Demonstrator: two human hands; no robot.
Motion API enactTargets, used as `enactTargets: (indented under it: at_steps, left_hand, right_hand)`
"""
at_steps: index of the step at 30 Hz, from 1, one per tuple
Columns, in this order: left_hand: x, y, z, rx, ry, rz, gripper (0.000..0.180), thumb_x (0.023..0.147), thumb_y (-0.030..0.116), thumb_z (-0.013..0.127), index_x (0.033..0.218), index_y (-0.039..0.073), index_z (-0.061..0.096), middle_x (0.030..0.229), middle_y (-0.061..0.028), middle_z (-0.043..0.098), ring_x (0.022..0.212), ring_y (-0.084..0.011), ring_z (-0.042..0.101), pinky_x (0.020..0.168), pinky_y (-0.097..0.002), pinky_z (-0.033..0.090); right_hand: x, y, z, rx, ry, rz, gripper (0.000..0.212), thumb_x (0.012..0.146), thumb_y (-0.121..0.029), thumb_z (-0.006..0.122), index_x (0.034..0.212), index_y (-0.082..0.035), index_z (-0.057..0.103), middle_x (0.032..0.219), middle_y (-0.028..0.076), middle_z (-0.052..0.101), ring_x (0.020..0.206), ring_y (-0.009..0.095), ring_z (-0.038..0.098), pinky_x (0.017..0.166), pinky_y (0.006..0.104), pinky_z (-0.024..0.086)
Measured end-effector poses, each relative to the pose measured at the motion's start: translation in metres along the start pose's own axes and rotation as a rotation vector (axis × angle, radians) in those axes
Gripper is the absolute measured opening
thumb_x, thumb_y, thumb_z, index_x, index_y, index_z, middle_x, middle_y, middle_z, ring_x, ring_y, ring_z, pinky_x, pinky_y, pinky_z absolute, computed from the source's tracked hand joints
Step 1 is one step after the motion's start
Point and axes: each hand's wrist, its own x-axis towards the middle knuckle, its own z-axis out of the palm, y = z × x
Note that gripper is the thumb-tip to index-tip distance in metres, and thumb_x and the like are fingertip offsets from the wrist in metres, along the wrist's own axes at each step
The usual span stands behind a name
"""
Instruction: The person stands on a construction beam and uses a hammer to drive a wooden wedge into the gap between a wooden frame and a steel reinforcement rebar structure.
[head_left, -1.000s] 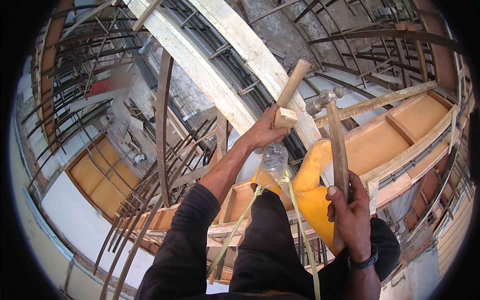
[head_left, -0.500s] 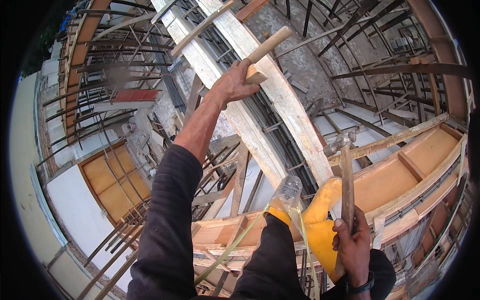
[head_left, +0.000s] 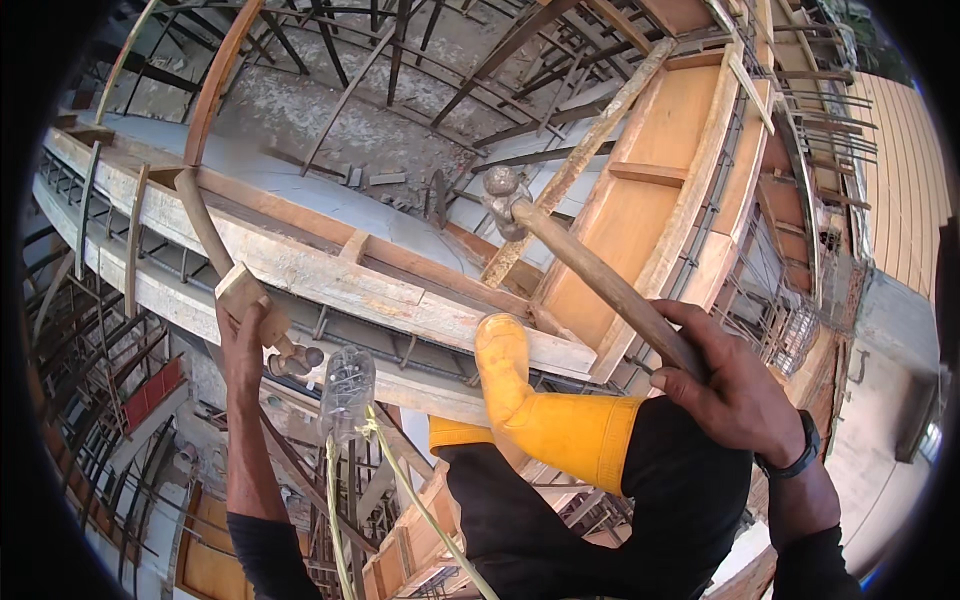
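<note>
My right hand (head_left: 730,375) is closed round the lower wooden handle of a hammer (head_left: 600,275), whose rounded metal head points up and away to the left. On the left, my left hand (head_left: 242,345) grips a short wooden block (head_left: 240,290). A wooden handle (head_left: 203,220) sticks out beyond the block, and a metal hammer head (head_left: 295,358) shows below it, apparently one second hammer partly hidden by block and fingers. Between my hands hangs a clear plastic bottle (head_left: 348,385) on yellow-green straps, with small nail-like pieces inside.
A curved timber formwork beam (head_left: 400,310) with steel bars in its channel runs under my yellow boot (head_left: 505,360). Another plywood trough (head_left: 650,230) branches off to the upper right. Far below lie a rubble-strewn floor (head_left: 330,120) and many props. A paneled wall (head_left: 900,180) stands far right.
My view has swung round, so the beam now crosses from left to right. My left hand has drawn back from over the beam. The right-hand hammer has risen and tilted leftward.
</note>
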Motion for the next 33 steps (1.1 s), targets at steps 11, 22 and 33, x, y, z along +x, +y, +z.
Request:
enactTargets:
  at_steps: [11,22,33]
  left_hand:
    - [-0.057,-0.056,0.023,0.031,-0.002,-0.077,0.076,0.092,0.013,0.065,0.158,0.005,0.027,0.123,-0.0118,0.055,0.104,-0.0199,0.057,0.091,-0.0338,0.051]
    - [-0.050,-0.066,-0.022,0.298,-0.107,-0.074,0.077,0.094,0.013,0.062,0.159,0.003,0.023,0.136,-0.0152,0.051,0.116,-0.0225,0.055,0.095,-0.0340,0.050]
    - [-0.060,-0.054,0.028,0.364,-0.180,-0.193,0.091,0.094,0.015,0.065,0.164,0.004,0.009,0.147,-0.0186,0.044,0.127,-0.0275,0.050,0.108,-0.0383,0.042]
  right_hand:
    - [-0.009,0.382,0.101,0.037,0.651,0.680,0.048,0.093,-0.031,0.060,0.120,0.008,0.054,0.097,0.034,0.067,0.093,0.049,0.066,0.084,0.0538,0.050]
    - [0.045,0.447,0.217,0.345,1.132,0.877,0.043,0.094,-0.024,0.064,0.128,0.001,0.055,0.109,0.032,0.069,0.103,0.049,0.068,0.090,0.0513,0.052]
    - [0.043,0.504,0.202,0.226,0.860,0.793,0.050,0.093,-0.019,0.065,0.134,0.006,0.049,0.113,0.036,0.066,0.109,0.050,0.065,0.095,0.0514,0.052]
